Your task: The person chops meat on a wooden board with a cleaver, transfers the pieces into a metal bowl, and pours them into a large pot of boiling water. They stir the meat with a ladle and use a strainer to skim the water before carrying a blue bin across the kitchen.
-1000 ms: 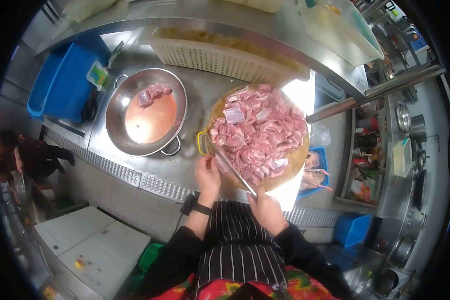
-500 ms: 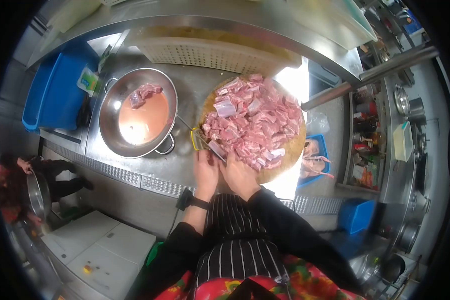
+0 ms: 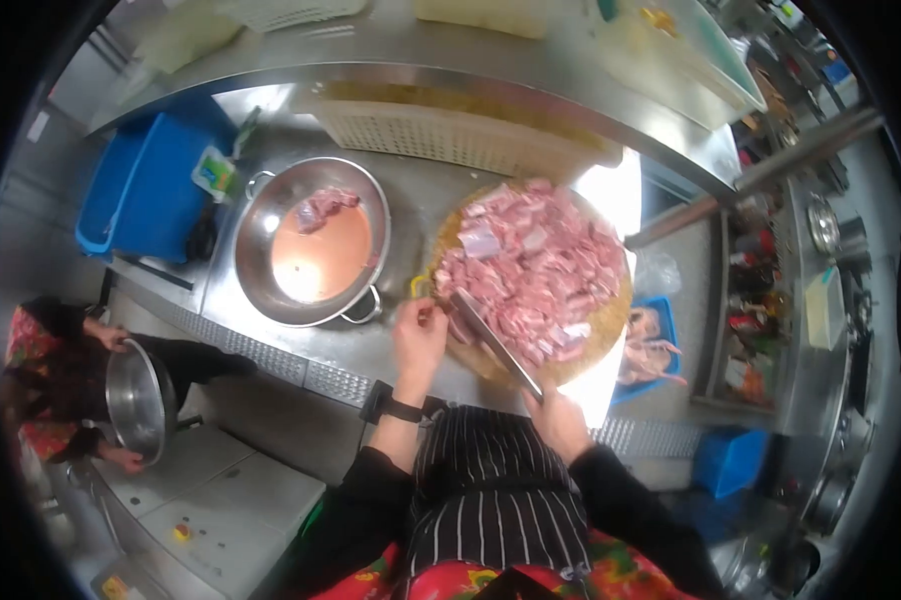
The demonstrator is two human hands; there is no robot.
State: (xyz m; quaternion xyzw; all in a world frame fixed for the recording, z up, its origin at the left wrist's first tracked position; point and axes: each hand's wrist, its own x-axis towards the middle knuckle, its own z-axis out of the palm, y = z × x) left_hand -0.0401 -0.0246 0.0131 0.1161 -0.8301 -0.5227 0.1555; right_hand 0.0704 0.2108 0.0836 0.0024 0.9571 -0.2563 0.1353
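Note:
My right hand (image 3: 561,425) grips a cleaver (image 3: 498,348) by its handle, near the front edge of the round chopping board (image 3: 611,355). The blade slants up and left, across the near-left edge of a heap of chopped raw meat (image 3: 541,255). My left hand (image 3: 421,338), with a dark band at the wrist, is beside the board's left edge with fingers curled together. Whatever they hold, if anything, is too small to name. Just beyond those fingers a small yellow object (image 3: 418,286) shows at the board's rim. Pieces of meat lie under and around the blade.
Left of the board stands a two-handled steel pan (image 3: 256,240) holding a piece of meat (image 3: 326,205) in pinkish liquid. Blue tubs (image 3: 136,190) sit further left; a blue tray (image 3: 656,350) with poultry is right. A steel shelf overhangs the back. Another person holds a metal bowl (image 3: 141,400).
My hands have separated: the right drew back toward me and right with the cleaver, while the left stays by the board's edge. The person at left has come further into view with the bowl.

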